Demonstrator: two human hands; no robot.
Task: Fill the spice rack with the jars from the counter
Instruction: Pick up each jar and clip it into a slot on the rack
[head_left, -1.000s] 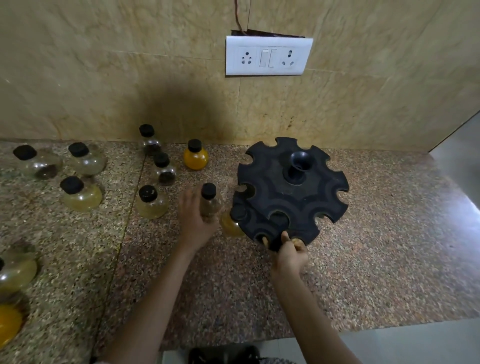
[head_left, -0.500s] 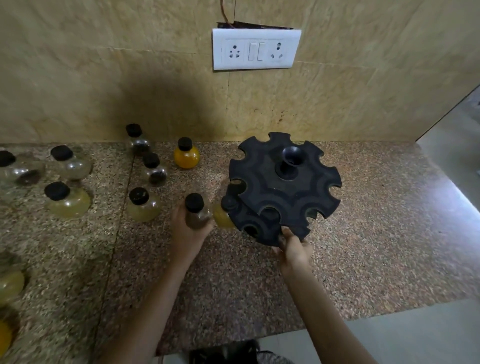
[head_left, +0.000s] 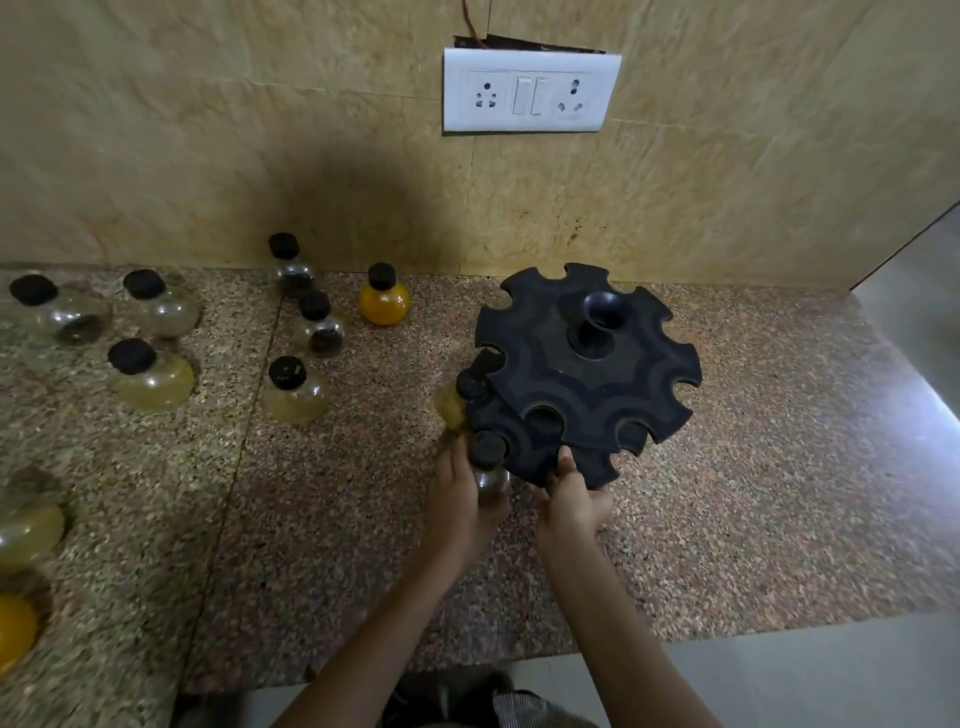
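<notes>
A round black spice rack (head_left: 587, 374) with notched slots stands on the speckled counter (head_left: 753, 493). One yellow-filled jar (head_left: 457, 402) sits in a slot on the rack's left side. My left hand (head_left: 454, 499) grips a small black-capped jar (head_left: 488, 465) at the rack's lower front-left edge, its cap against a slot. My right hand (head_left: 571, 493) holds the rack's lower front rim, thumb on top.
Several black-capped jars stand on the counter to the left, among them an orange one (head_left: 384, 301) near the wall and a pale yellow one (head_left: 293, 392). More jars sit at the far left edge. A switch plate (head_left: 530, 96) is on the tiled wall.
My left hand has lifted a jar from the counter and carried it right and toward me to the rack's front-left slot. My right hand has stayed on the rack's rim.
</notes>
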